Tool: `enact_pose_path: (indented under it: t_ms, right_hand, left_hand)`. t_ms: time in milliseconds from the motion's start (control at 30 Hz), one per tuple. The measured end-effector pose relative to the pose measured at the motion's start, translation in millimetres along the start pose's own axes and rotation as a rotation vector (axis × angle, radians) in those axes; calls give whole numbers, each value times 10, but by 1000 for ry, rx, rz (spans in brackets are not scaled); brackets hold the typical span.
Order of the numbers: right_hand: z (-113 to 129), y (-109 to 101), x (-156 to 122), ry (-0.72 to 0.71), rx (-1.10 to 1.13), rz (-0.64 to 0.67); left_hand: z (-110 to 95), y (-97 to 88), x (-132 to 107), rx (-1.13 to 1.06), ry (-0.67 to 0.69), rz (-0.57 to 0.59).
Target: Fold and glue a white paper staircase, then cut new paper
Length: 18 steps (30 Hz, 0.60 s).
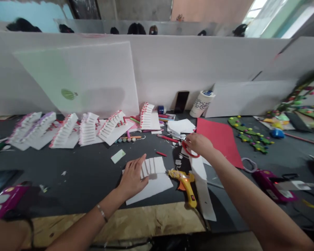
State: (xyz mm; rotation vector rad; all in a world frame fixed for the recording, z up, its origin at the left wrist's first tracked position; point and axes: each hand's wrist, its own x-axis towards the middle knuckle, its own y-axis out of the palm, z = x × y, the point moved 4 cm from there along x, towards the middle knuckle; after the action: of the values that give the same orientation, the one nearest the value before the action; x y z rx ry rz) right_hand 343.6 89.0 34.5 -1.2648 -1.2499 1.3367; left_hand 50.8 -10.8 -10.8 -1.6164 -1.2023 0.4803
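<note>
My left hand (133, 177) lies flat with fingers stretched out on a white sheet of paper (157, 181) that has cut, folded strips at its top. My right hand (198, 144) reaches forward and closes round the red handles of a pair of scissors (188, 151) lying on the dark table (89, 174). A yellow glue gun (186, 184) rests just right of the white sheet, between my two hands. A long white paper strip (202, 184) lies beside it.
Several white pleated paper models with red edges (89, 129) stand in a row at the back. A red sheet (221, 137), a paper stack (180, 126), markers, a phone (181, 101), a tape roll (202, 103), pink glue guns (273, 179) and green decorations (248, 134) surround them. White partition boards (172, 69) close the back.
</note>
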Motion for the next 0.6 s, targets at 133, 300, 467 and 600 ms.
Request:
enact_pose_path:
  t_ms: [133,300,467,600]
  right_hand:
    - [-278,81,-34,8,23,45]
    - [-527,27,92,52,39,53]
    - [-542,-36,201,25,87,71]
    - [-233,-72,130,-83,118,45]
  left_hand:
    - [41,2,7,32,22,-40]
    - [73,-12,4,34,20,-53]
    - [64,-24,2,40,5,-36]
    - [36,-45,-16,35,33,-5]
